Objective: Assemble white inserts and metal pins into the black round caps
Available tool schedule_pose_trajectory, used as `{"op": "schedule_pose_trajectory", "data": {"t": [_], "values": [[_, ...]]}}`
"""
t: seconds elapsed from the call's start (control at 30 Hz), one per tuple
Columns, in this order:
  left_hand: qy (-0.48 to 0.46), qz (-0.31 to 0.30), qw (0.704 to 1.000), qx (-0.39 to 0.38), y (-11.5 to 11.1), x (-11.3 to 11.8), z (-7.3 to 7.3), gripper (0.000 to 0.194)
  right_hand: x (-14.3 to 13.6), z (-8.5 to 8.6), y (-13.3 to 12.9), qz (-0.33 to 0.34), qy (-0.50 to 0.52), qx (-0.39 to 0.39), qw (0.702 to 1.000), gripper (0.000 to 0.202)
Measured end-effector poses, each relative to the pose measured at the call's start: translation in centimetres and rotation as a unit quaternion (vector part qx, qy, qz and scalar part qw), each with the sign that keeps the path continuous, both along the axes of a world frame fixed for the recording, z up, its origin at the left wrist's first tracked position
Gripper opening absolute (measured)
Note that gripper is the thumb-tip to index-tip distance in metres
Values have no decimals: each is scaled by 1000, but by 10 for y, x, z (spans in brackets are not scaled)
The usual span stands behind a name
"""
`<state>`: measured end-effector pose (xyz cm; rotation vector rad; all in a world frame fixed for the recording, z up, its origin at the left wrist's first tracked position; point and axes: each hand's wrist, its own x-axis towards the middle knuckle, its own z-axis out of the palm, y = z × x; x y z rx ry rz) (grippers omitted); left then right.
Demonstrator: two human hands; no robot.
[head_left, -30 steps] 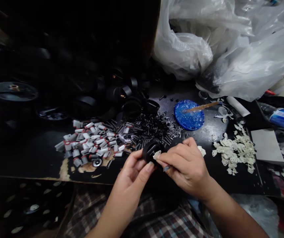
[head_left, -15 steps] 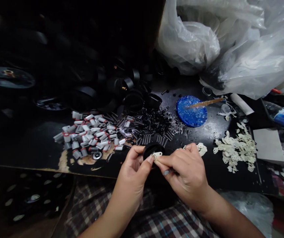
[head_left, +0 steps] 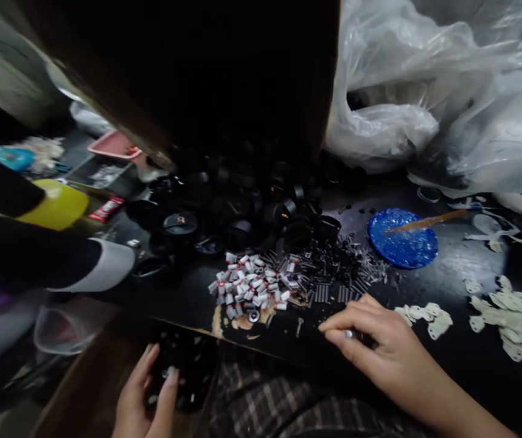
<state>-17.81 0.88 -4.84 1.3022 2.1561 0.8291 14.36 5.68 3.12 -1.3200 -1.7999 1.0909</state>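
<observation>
My left hand (head_left: 145, 395) is down below the table's front edge at the bottom left. Its fingers and thumb close around a black round part (head_left: 176, 371), held over a dark bin of similar parts (head_left: 192, 389). My right hand (head_left: 379, 347) rests on the black table (head_left: 448, 280), fingers curled and pointing left. Its fingertips lie just below the pile of small black springs (head_left: 338, 267), and nothing shows in its grip. A heap of grey-and-white sleeves with red bands (head_left: 249, 283) lies to the left of the springs.
Cream plastic tabs (head_left: 516, 316) are scattered at the right, with a few (head_left: 425, 316) beside my right hand. A blue lid with a stick (head_left: 402, 246) sits behind. Black round housings (head_left: 265, 213) pile up at the back. Plastic bags (head_left: 425, 109) fill the upper right. Another person's dark sleeve with a white cuff (head_left: 106, 267) reaches in from the left.
The hands have parted. My left hand carried the black round part down and left to the bin below the table. My right hand moved onto the table. The view swung left.
</observation>
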Motion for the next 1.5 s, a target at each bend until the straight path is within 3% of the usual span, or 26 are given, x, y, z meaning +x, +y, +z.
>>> {"op": "schedule_pose_trajectory", "data": {"t": [0.07,0.17,0.27,0.33,0.43,0.53,0.63,0.73,0.8,0.9,0.93,1.0,1.1,1.17,1.3,1.4,1.5], "values": [[53,-82,992,74,29,13,12,45,-5,-2,2,25,-15,-17,999,10],[86,-260,940,203,94,59,30,32,-9,1,3,48,-42,-13,998,11],[81,-293,923,237,151,93,37,18,-5,4,0,27,-53,-3,998,13],[75,-301,919,244,167,101,37,8,-2,4,-3,7,-49,-5,999,15],[63,-300,917,254,156,100,38,8,-2,3,-2,-13,-48,-29,998,15],[-7,-281,924,260,117,104,42,11,-7,2,8,-46,-36,-77,995,10],[-100,-303,922,219,74,117,44,23,-12,1,21,-54,-20,-120,991,22],[-225,-239,931,162,51,128,39,37,-19,3,28,-54,-64,-105,991,14],[-282,-210,931,102,50,126,35,38,-24,4,29,-41,-124,-73,989,4],[-289,-245,926,2,58,108,29,25,-32,4,36,27,-181,-40,982,2],[-290,-230,929,-6,61,101,27,22,-34,4,40,43,-191,-27,980,6],[-335,-130,933,23,68,85,26,21,-37,1,53,45,-245,26,968,16],[-463,22,883,74,79,73,27,29,-44,-6,76,9,-384,111,917,21],[-532,22,845,47,89,75,29,32,-49,-11,87,7,-425,124,897,17],[-581,-35,813,-17,104,92,33,36,-52,-13,90,13,-413,122,902,13],[-596,-35,802,21,105,106,35,31,-44,-9,81,7,-391,110,914,15],[-613,-17,789,49,95,117,38,28,-34,-7,67,-13,-250,64,966,15]]}}
